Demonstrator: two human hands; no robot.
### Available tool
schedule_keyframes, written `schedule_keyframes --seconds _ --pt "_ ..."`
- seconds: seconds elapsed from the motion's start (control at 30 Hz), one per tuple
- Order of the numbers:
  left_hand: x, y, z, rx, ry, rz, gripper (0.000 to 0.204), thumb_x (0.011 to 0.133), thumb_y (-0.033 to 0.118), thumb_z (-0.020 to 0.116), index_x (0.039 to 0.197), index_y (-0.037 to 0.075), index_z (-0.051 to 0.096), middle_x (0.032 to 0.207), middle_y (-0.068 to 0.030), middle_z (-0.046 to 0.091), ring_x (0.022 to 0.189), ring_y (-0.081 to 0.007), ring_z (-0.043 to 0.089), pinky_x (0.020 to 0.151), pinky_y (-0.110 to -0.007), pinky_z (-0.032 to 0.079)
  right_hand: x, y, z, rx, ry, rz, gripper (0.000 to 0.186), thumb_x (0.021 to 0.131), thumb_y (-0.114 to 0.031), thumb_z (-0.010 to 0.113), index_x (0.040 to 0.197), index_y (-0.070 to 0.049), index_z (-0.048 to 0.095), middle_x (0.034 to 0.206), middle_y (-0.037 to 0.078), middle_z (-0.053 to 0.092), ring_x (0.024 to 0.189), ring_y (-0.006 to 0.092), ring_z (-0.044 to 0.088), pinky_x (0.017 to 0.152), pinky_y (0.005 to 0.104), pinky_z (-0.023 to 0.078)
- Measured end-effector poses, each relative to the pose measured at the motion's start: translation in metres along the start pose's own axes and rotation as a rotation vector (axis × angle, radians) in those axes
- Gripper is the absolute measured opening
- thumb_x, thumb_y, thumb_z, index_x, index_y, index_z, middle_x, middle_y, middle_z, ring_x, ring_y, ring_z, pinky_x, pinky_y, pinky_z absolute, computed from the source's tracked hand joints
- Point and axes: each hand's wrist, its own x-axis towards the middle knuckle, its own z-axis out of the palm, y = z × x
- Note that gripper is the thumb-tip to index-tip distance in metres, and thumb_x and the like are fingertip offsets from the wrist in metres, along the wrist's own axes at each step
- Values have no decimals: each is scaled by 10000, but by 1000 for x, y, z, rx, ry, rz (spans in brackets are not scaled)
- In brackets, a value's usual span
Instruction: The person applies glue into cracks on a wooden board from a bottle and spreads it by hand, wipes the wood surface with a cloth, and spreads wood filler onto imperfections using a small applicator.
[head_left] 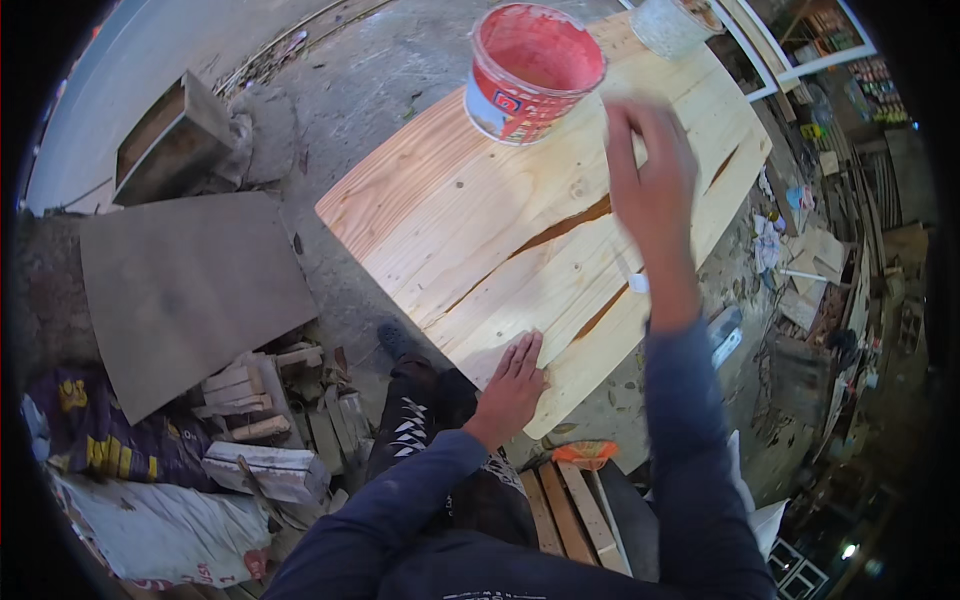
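The wooden panel (420, 240) lies in front of the person, stretching away to the upper right under both hands; the left hand (510, 390) rests palm down on its near edge, the fingers (524, 355) extended and close together, touching the bare surface and gripping nothing; the right hand (655, 170) is raised over the panel's farther half, smeared by motion blur, its fingers bent with a gap between thumb and forefinger; whether they hold anything, or touch the wood, cannot be told; the panel is pale, smooth-looking timber with straight grain, a few small round knots, a pinker band along its left side and gently bowed outlines; long, tapering brown streaks (560, 232) run along the grain between the two hands; a round red bucket (520, 95), its wall scuffed and smeared with white and its inside coated pinkish red, stands on the panel just left of the right hand; a whitish, stained tub (672, 28) sits at the far end; a small white object (638, 283) shows beside the right wrist, partly hidden; on the floor to the left lie a flat, dull grey-brown board (200, 290) and rough, blocky wood offcuts (235, 390).
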Motion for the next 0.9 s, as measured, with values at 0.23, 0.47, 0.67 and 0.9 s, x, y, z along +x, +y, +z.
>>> schedule_keyframes --seconds 0.23,0.47,0.67,0.9 --pt "-42 27 12 -64 47 -35 324 992 241 582 1051 -78 594 1607 -342 329 1530 -435 306 1250 -503 284 119 165 142 -390 -1173 -93 408 962 -338 609 1262 -73 688 1241 186 696 1128 310 674 957 448 530" --pt "-76 13 2 -65 24 -45 325 951 237 567 1092 -36 675 1605 -244 408 1536 -376 319 1256 -482 275 104 104 146 -341 -1139 33 380 991 -398 588 1176 -96 726 1161 163 732 1097 306 688 970 415 533" --pt "-74 1 -13 -67 -103 -48 280 925 208 581 1055 -3 712 1593 -227 430 1535 -330 329 1258 -535 237 57 145 152 -119 -1472 866 360 1006 -363 592 1175 -72 719 1122 151 740 1026 280 699 917 414 551" --pt "-70 4 -24 -218 -123 -82 249 915 199 602 998 -12 705 1594 -215 437 1532 -310 343 1260 -522 246 45 164 156 177 -1490 1289 336 1024 -322 597 1174 -43 712 1076 137 750 943 249 712 855 412 572"
